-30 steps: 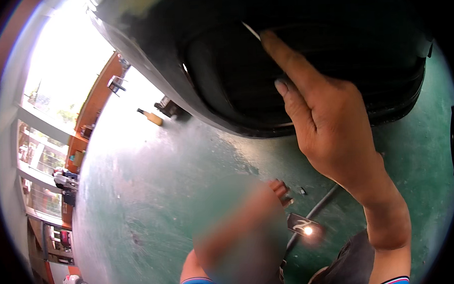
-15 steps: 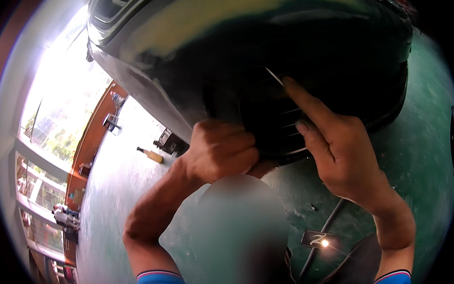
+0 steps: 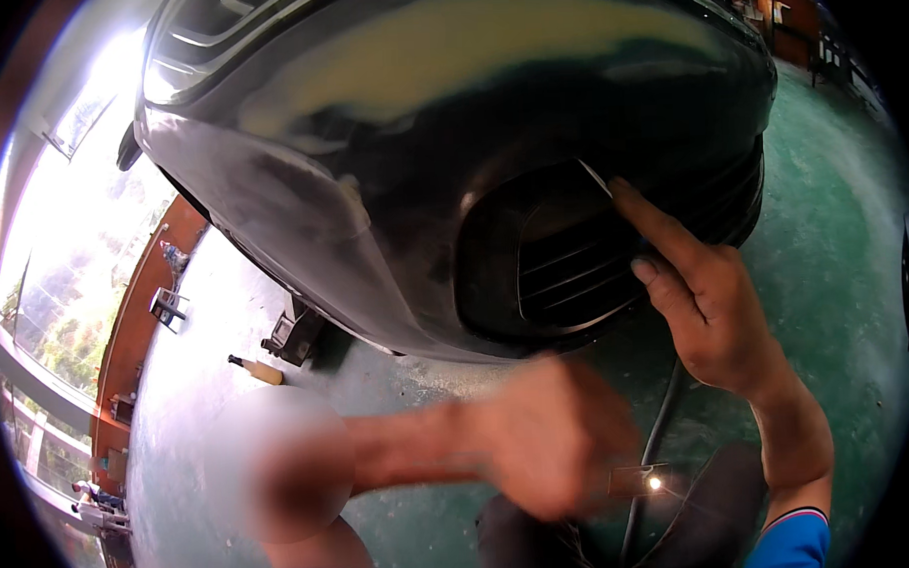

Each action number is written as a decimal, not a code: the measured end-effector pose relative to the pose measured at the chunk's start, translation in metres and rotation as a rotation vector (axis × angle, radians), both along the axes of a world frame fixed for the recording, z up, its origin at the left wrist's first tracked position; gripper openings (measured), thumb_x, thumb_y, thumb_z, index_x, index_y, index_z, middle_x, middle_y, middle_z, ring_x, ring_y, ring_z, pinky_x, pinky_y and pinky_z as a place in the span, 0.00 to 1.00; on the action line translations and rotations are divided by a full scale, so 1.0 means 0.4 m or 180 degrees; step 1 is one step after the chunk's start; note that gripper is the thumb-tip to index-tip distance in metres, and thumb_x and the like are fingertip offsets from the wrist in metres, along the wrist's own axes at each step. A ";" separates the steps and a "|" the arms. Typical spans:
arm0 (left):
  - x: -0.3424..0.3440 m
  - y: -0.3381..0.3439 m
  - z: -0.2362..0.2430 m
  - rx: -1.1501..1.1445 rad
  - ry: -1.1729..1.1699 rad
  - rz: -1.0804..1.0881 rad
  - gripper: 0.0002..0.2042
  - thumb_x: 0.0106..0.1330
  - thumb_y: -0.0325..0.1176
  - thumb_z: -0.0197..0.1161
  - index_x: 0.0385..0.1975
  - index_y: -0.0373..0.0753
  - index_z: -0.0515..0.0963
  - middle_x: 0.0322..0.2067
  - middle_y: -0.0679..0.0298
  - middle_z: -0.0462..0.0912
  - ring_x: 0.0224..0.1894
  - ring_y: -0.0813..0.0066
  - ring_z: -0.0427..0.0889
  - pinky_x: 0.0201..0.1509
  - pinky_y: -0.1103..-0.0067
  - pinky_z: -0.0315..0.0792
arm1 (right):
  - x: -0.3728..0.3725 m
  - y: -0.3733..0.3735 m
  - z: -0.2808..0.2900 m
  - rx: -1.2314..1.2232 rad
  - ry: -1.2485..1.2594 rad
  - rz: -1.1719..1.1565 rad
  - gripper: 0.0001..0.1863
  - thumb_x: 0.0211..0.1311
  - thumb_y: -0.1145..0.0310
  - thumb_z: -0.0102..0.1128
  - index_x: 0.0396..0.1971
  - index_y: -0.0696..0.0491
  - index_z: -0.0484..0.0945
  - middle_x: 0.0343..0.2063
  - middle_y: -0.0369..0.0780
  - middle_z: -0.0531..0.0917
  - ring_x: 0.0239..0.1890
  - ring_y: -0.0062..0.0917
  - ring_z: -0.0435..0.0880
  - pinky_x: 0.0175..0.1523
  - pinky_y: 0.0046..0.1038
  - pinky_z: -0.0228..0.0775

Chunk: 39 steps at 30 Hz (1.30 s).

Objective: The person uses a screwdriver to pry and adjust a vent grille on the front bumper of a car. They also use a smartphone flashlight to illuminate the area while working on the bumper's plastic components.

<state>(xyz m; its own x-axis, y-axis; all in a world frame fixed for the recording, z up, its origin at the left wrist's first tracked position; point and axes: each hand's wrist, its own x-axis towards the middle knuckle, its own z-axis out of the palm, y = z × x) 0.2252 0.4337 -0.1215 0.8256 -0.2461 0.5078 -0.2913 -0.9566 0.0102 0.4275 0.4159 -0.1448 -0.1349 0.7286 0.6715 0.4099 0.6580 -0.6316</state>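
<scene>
A dark car bumper (image 3: 372, 217) with a pale yellowish sanded patch (image 3: 446, 44) fills the upper middle. Set low in it is a black slatted grille (image 3: 570, 280) with a thin bright edge at its upper right. My right hand (image 3: 716, 305) has its index finger stretched to that edge and its thumb apart beside the slats; it holds nothing I can see, and its other fingers are mostly hidden. Below the bumper, away from it, my left hand (image 3: 555, 436) is smeared by motion over the floor, so its fingers cannot be made out.
A small lit lamp (image 3: 654, 483) and a dark hose (image 3: 658, 427) lie by my knees on the green floor. At left are a yellowish bottle (image 3: 257, 371), a black box-like thing (image 3: 294, 332) and a small stool (image 3: 167, 306) near the windows.
My left hand has come off the bumper's lower edge and swung down and right, in front of my body. My right index finger stays at the grille edge. The view has shifted, showing more grille.
</scene>
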 end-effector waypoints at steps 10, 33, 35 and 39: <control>-0.053 0.117 0.046 0.0221 0.0049 0.0315 0.13 0.52 0.33 0.67 0.13 0.44 0.69 0.17 0.68 0.70 0.17 0.69 0.74 0.17 0.72 0.66 | 0.031 -0.025 0.049 0.0010 -0.0375 -0.0119 0.28 0.66 0.80 0.52 0.67 0.60 0.66 0.37 0.54 0.85 0.24 0.38 0.85 0.32 0.29 0.74; -0.083 0.090 -0.029 -0.0024 0.0069 0.0840 0.19 0.49 0.27 0.72 0.11 0.44 0.63 0.13 0.69 0.60 0.12 0.72 0.63 0.14 0.73 0.56 | 0.016 0.007 -0.021 0.0172 -0.0351 -0.0093 0.28 0.64 0.80 0.54 0.65 0.60 0.69 0.54 0.52 0.80 0.34 0.38 0.88 0.38 0.29 0.79; -0.080 0.020 -0.087 -0.0298 0.0491 0.1089 0.21 0.49 0.28 0.73 0.10 0.44 0.62 0.13 0.69 0.60 0.11 0.72 0.62 0.14 0.74 0.55 | 0.005 0.007 -0.015 0.0230 -0.0362 -0.0179 0.27 0.63 0.80 0.56 0.64 0.60 0.69 0.50 0.52 0.83 0.27 0.36 0.86 0.31 0.29 0.77; -0.115 -0.050 -0.144 -0.0515 0.0812 0.1710 0.19 0.50 0.30 0.76 0.11 0.44 0.67 0.14 0.68 0.65 0.14 0.71 0.66 0.17 0.74 0.58 | 0.001 0.024 -0.009 0.0395 -0.0128 -0.0179 0.28 0.61 0.78 0.60 0.63 0.59 0.71 0.30 0.48 0.86 0.20 0.33 0.83 0.25 0.30 0.74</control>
